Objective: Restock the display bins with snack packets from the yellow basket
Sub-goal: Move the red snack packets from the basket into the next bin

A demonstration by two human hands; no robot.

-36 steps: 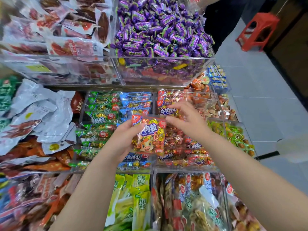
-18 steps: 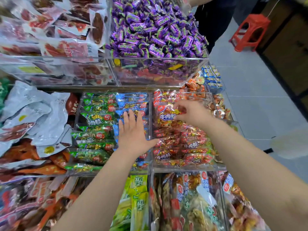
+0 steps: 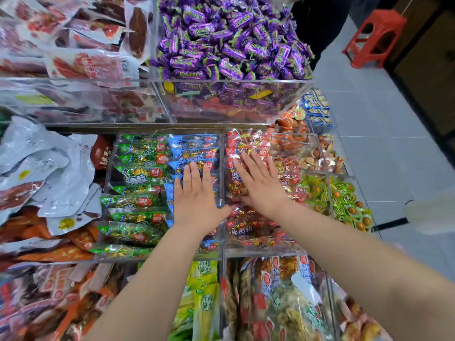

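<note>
Head view: both hands lie flat, fingers straight, holding nothing. The left hand [image 3: 194,200] rests on the blue packets [image 3: 194,148], and the right hand [image 3: 261,185] on the red packets [image 3: 251,232] in the neighbouring clear bin [image 3: 261,252]. Around them are purple candies [image 3: 234,38], a grey tiled floor [image 3: 381,148] and 1 red stool [image 3: 374,38]. 1 second ago both hands pinched 1 red packet together. The red packets are glossy and lie in overlapping rows.

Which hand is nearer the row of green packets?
Left. The left hand lies flat on the blue packets right beside the green packets; the right hand rests on the red packets, farther right.
</note>
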